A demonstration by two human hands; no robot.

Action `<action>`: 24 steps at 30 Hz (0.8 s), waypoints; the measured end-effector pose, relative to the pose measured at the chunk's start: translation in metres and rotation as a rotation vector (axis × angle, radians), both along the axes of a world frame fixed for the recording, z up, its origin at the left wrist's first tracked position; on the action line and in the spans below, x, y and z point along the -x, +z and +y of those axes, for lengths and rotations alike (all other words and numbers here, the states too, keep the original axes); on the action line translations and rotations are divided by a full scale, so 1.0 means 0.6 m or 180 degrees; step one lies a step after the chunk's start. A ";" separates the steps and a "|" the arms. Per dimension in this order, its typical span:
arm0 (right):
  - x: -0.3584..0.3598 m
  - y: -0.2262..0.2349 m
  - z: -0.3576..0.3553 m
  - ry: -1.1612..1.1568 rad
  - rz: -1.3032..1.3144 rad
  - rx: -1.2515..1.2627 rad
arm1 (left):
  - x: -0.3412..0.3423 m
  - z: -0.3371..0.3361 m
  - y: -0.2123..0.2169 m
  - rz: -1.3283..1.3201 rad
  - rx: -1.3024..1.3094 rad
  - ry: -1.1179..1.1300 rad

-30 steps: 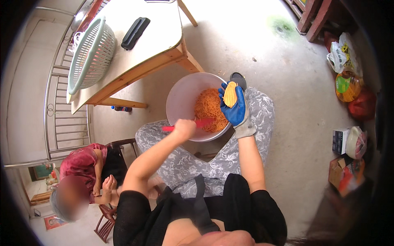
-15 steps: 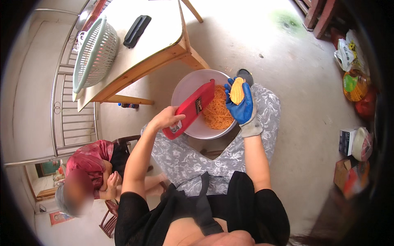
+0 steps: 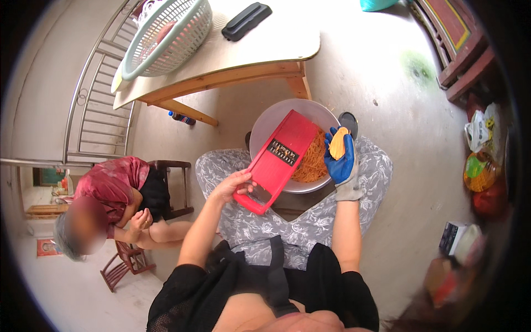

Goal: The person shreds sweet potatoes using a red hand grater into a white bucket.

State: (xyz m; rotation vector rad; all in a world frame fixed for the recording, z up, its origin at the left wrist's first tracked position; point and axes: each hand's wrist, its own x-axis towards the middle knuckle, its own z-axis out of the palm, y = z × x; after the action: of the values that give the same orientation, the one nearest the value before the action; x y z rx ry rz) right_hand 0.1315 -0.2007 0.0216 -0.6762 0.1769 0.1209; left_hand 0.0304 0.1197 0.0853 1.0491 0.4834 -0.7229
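Closest in, on the person's patterned lap, the left hand [image 3: 235,185] grips the near lower corner of a red slicer board [image 3: 279,157], fingers wrapped round its edge just beside the cut-out handle. From that hand the slicer board runs up and away to the right, its long axis slanting from the lap toward the far rim of a pale round bowl [image 3: 265,124], so its upper end rests over the bowl and its lower end hangs out past the near rim. The right hand [image 3: 340,160], in a blue glove with a grey cuff, is closed round an orange carrot piece [image 3: 338,143] and sits at the right edge of the bowl, just beside the slicer board's upper right side but not touching it; this hand is the nearer one to the blade area. Under the board, inside the bowl, lies a heap of orange shreds [image 3: 312,160]. Farther off stands a wooden surface [image 3: 265,47] with a pale green basket [image 3: 166,36] near its left corner and a black case [image 3: 246,21] toward its far edge.
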 end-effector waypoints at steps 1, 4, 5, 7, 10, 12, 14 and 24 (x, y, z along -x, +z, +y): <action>-0.001 0.001 -0.001 0.0040 0.0230 -0.0265 | 0.013 -0.004 -0.010 -0.0098 0.0127 0.0108; -0.007 -0.004 0.001 0.0110 0.0729 -0.0628 | 0.040 -0.025 -0.032 -0.0342 0.0543 0.0358; -0.006 -0.005 0.002 0.0115 0.0757 -0.0674 | 0.046 -0.030 -0.041 -0.0344 0.0590 0.0460; -0.005 -0.009 0.003 0.0118 0.0818 -0.0765 | 0.053 -0.043 -0.061 -0.0338 0.0686 0.0656; -0.007 -0.026 0.004 0.0180 0.0755 -0.0643 | 0.029 -0.073 -0.088 -0.0454 0.0595 0.0748; -0.006 -0.038 0.008 0.0185 0.0736 -0.0569 | 0.010 -0.086 -0.100 -0.0452 0.0543 0.0784; -0.007 -0.041 0.011 0.0149 0.0770 -0.0534 | -0.005 -0.098 -0.107 -0.0508 0.0658 0.0772; -0.002 -0.034 0.021 0.0135 0.0570 0.0124 | -0.026 -0.144 -0.144 -0.0674 0.0174 0.0814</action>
State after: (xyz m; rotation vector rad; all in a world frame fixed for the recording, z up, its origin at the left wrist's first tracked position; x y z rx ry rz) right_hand 0.1330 -0.1880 0.0014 -0.7081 0.3375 0.2194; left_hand 0.0462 0.0333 -0.0013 0.9785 0.4030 -0.3915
